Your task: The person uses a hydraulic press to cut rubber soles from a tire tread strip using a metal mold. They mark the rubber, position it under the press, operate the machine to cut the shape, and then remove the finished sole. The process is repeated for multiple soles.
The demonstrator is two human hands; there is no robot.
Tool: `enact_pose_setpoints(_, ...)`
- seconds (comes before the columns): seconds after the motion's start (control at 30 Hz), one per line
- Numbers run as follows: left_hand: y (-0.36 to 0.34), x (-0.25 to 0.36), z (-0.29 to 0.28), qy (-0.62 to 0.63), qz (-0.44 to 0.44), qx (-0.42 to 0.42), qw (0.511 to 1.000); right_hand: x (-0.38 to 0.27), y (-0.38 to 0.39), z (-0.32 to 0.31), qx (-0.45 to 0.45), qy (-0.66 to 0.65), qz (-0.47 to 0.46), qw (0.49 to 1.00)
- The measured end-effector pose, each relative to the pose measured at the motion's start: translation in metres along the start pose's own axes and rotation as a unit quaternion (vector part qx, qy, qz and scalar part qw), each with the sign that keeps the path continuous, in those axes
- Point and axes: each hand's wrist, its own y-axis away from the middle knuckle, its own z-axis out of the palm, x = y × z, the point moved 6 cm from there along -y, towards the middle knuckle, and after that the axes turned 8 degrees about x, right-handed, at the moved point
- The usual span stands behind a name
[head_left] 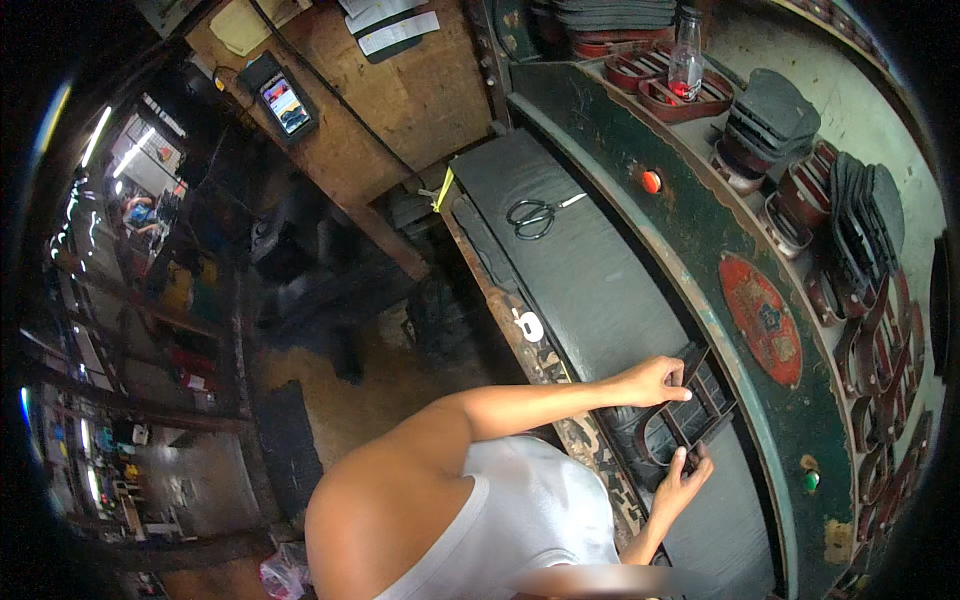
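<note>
A dark metal sole-shaped cutting die (pixel 700 405) lies on a black rubber sheet (pixel 585 280) spread over the bed of a green press machine (pixel 700 235). My left hand (pixel 655 380) grips the die's upper left edge, with the arm stretched across from my shoulder. My right hand (pixel 685 482) holds the die's near lower end with fingers curled on its rim. Both hands press the die flat on the sheet.
Black scissors (pixel 535 215) lie farther up the sheet. A red button (pixel 651 181) and a green button (pixel 810 480) sit on the machine front. A glass bottle (pixel 686 55), stacked black soles (pixel 775 110) and more dies (pixel 875 330) fill the shelf. A small screen (pixel 285 103) hangs at the left.
</note>
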Motion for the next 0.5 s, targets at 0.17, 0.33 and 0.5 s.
enact_pose_setpoints(0.17, -0.053, 0.068, -0.079, 0.026, 0.205, 0.192, 0.959, -0.010, -0.057, -0.082, 0.169, 0.054, -0.152, 0.972)
enact_pose_setpoints(0.33, -0.121, 0.128, -0.164, -0.210, 0.413, 0.409, 0.786, -0.023, -0.122, -0.209, 0.499, 0.344, -0.268, 0.749)
enact_pose_setpoints(0.5, -0.157, 0.123, -0.165, -0.286, 0.438, 0.411, 0.746, -0.005, -0.156, -0.236, 0.526, 0.384, -0.323, 0.687)
